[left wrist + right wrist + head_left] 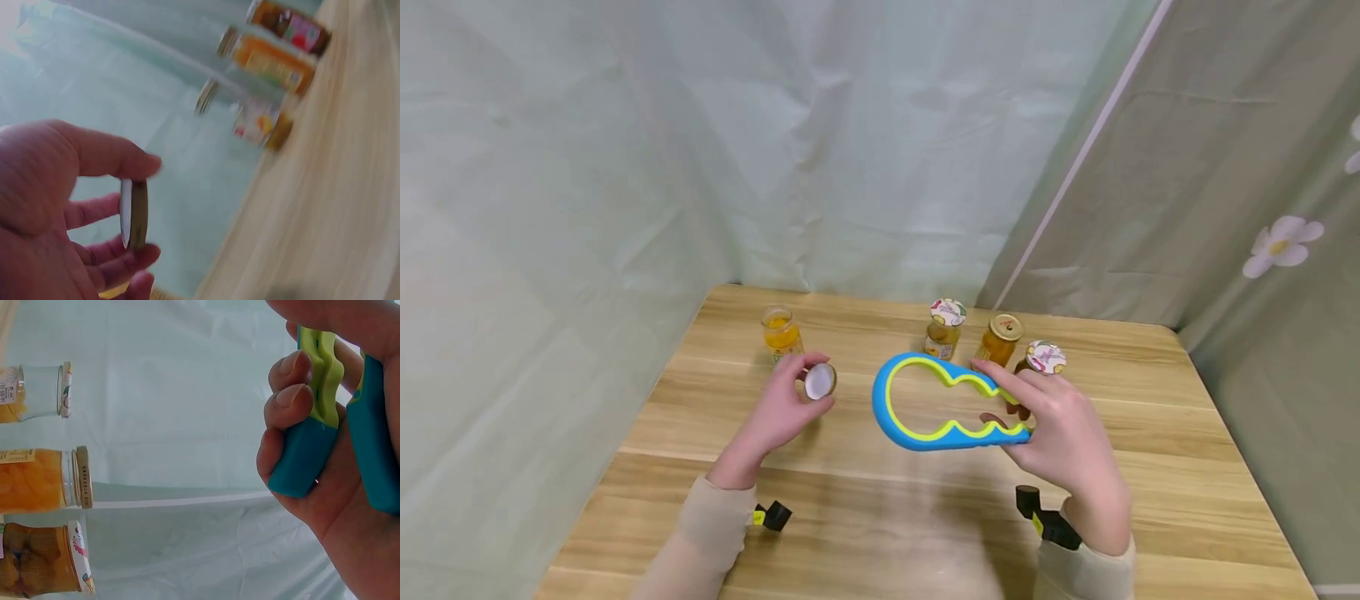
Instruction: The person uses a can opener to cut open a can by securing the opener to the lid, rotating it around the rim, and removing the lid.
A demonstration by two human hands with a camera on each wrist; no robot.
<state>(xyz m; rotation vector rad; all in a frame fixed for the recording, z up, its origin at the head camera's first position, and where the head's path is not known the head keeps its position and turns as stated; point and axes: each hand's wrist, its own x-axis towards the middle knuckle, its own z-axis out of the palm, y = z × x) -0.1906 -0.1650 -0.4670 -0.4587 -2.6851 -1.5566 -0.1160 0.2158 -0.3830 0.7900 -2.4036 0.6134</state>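
My left hand pinches a round metal jar lid between thumb and fingers, its pale inner face turned outward in the head view. In the left wrist view that lid is seen edge-on. Just behind this hand stands a lidless glass jar with orange contents. My right hand grips the handles of a blue and yellow-green jar opener, whose wide loop points left above the table. In the right wrist view, fingers curl round one opener handle.
At the back right of the wooden table stand three lidded jars: one with a patterned lid, one with a gold lid, and a darker one with a patterned lid. A pale curtain hangs behind the table.
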